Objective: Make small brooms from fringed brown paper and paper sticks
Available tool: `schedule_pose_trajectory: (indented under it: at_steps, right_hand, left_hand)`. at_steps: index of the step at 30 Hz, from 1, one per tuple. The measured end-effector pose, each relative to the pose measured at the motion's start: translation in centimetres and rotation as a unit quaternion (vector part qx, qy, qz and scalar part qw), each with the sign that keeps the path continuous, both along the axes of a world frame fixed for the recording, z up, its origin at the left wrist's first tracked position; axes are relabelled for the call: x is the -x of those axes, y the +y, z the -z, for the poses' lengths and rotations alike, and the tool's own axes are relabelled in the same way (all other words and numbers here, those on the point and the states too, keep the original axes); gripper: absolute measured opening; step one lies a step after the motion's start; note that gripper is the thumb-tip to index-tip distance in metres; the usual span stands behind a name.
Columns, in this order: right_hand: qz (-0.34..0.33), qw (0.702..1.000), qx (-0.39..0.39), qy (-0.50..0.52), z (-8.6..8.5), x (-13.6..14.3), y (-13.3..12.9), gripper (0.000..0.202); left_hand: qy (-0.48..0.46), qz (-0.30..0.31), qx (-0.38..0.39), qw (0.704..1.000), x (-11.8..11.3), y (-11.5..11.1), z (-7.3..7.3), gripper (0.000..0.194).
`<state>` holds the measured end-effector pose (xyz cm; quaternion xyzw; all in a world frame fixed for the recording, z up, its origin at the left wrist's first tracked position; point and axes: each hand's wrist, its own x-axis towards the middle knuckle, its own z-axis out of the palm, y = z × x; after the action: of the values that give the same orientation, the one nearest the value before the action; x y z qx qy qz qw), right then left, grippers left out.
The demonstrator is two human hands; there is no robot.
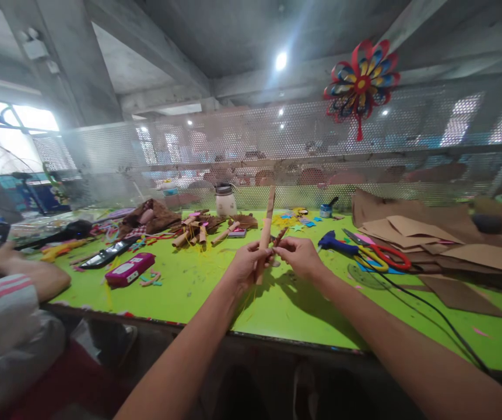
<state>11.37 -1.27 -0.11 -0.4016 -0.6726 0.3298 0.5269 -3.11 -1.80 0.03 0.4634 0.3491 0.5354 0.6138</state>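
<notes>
Above the green table (181, 303), my left hand (247, 263) has its fingers wrapped round a long brown paper strip (267, 230), which stands nearly upright. My right hand (301, 255) pinches a small dark brown piece (280, 236) beside the strip; the fingertips of both hands are close together. Some thin yellow strands hang below my left hand. Beyond my hands lie brown paper rolls (196, 228) with yellow strings and a folded brown paper fan (245, 221).
Right of my hands lie a blue glue gun (338, 243) with a black cable, red-handled scissors (390, 256) and stacked brown paper (412, 233). To the left are a magenta box (130, 269) and a person's arm (36, 280). A jar (225, 200) stands behind.
</notes>
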Motion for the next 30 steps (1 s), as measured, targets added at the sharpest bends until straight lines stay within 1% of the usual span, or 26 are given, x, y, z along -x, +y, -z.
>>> schedule_pose_trajectory:
  at_steps: [3, 5, 8, 11, 15, 17, 20, 23, 26, 28, 30]
  right_hand:
    - [0.006, 1.000, -0.001, -0.013, 0.1, 0.0, 0.0, 0.020]
    - [0.017, 0.999, -0.012, -0.032, 0.2, 0.0, 0.1, 0.019]
    - [0.044, 0.994, -0.055, -0.083, 0.3, 0.0, 0.1, 0.018]
    - [0.069, 0.983, -0.100, -0.136, 0.2, 0.1, -0.2, 0.016]
    - [0.070, 0.973, -0.136, -0.171, -0.2, 0.3, -0.8, 0.017]
    - [0.083, 0.962, -0.168, -0.197, -0.4, 0.4, -1.3, 0.017]
    - [0.115, 0.937, -0.220, -0.246, -0.8, 0.4, -1.9, 0.017]
    - [0.131, 0.923, -0.242, -0.268, -1.1, 0.4, -2.3, 0.017]
    - [0.129, 0.932, -0.234, -0.246, -1.1, 0.4, -2.3, 0.016]
    - [0.121, 0.948, -0.211, -0.207, -1.1, 0.3, -2.1, 0.015]
    - [0.104, 0.970, -0.167, -0.140, -1.0, 0.1, -1.5, 0.014]
  left_hand:
    - [-0.022, 0.026, 0.022, 0.999, 0.0, -0.1, -0.1, 0.013]
    - [-0.019, 0.032, 0.030, 0.999, 0.0, -0.1, -0.2, 0.013]
    - [-0.008, 0.032, 0.033, 0.999, 0.0, 0.0, -0.2, 0.017]
    - [-0.023, 0.044, 0.039, 0.998, 0.2, 0.1, -0.1, 0.018]
    - [-0.060, 0.065, 0.053, 0.995, 0.4, 0.1, -0.1, 0.022]
    - [-0.069, 0.079, 0.059, 0.993, 0.5, 0.0, -0.2, 0.023]
    - [-0.075, 0.098, 0.063, 0.990, 0.5, -0.1, -0.4, 0.022]
    - [-0.077, 0.102, 0.056, 0.990, 0.5, -0.3, -0.5, 0.022]
    - [-0.063, 0.097, 0.045, 0.992, 0.5, -0.2, -0.6, 0.023]
    - [-0.045, 0.091, 0.036, 0.994, 0.4, -0.2, -0.6, 0.026]
    - [-0.030, 0.087, 0.021, 0.996, 0.4, -0.2, -0.5, 0.028]
